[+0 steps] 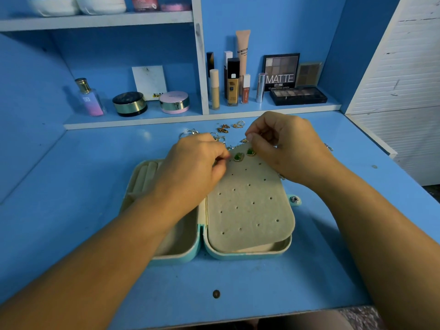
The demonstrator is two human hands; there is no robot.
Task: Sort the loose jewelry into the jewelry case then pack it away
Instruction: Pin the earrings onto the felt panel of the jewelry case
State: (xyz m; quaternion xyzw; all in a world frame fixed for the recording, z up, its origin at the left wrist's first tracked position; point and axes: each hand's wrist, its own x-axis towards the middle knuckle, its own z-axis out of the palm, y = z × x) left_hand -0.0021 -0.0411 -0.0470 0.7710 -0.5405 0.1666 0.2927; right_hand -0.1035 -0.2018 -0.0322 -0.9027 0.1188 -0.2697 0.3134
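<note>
Over the jewelry case, left hand and right hand (knuckles up) pinch the earring panel.

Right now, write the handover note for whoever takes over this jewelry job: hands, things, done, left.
Left hand: pinches the far-left edge of the earring panel.
Right hand: fingers curled at the panel's far edge, just above the green earrings; what they pinch is hidden.
Things: the jewelry case lies open on the desk; loose jewelry lies beyond it.
Done: both green earrings sit on the panel.
Left: sort the remaining pieces, close the case, pack it away.
</note>
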